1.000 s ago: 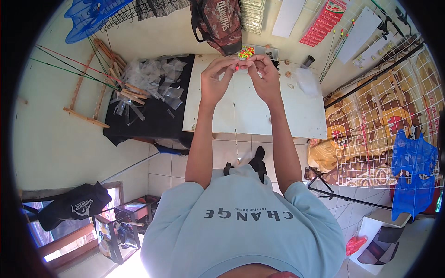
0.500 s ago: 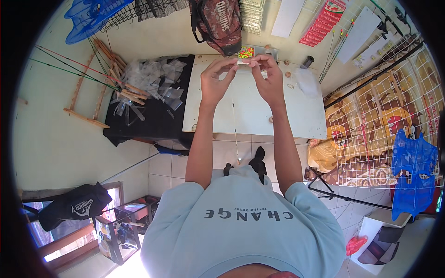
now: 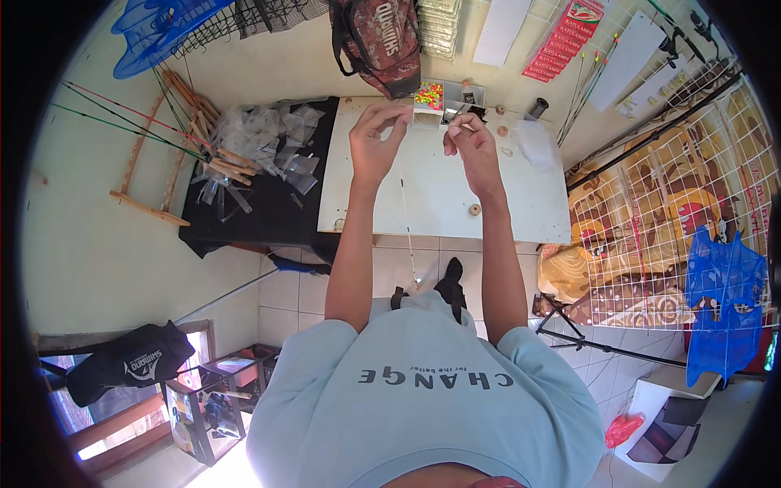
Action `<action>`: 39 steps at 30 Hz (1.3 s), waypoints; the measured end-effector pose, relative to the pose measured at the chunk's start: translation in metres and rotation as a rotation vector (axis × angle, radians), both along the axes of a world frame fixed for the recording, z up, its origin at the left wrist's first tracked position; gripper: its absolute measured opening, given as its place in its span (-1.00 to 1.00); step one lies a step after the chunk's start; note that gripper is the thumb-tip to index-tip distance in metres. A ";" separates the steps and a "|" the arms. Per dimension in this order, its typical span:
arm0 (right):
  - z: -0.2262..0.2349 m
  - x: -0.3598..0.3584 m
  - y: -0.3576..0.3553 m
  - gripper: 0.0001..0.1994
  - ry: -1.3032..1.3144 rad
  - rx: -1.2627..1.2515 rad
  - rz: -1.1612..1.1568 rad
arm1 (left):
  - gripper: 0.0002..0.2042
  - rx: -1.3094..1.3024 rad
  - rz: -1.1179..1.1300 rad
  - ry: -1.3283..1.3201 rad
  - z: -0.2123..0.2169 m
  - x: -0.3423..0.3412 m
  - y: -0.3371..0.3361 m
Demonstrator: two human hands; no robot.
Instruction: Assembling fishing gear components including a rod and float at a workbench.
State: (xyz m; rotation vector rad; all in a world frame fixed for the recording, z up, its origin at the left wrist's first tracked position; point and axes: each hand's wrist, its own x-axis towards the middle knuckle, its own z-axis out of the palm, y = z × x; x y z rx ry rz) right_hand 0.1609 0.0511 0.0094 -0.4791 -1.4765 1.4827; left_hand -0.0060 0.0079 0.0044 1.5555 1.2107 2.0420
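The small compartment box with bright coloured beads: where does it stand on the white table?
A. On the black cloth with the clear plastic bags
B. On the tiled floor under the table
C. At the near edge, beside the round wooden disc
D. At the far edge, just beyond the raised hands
D: the bead box sits at the far edge of the white table, just past the left hand and right hand.

Tiny item pinched in right hand (image 3: 470,145): too small to identify. Left hand (image 3: 376,140) fingertips curl, hiding grip. Thin rod (image 3: 407,228) lower end lost against shirt. Bead box (image 3: 429,96) contents just coloured specks.
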 end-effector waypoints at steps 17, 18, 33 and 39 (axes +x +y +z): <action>-0.005 -0.010 -0.004 -0.88 -0.043 0.241 -0.136 | -0.79 -0.002 -0.002 0.066 0.001 0.006 -0.001; 0.003 -0.010 -0.006 -0.87 -0.024 0.226 -0.141 | -0.78 -0.002 0.000 0.083 0.001 0.006 -0.001; -0.030 -0.004 0.005 -0.89 -0.247 0.271 -0.393 | -0.83 -0.101 -0.057 -0.030 -0.002 0.000 -0.004; -0.045 -0.009 0.004 -0.92 -0.237 0.102 -0.426 | -0.69 -0.158 -0.167 -0.026 -0.001 0.000 -0.007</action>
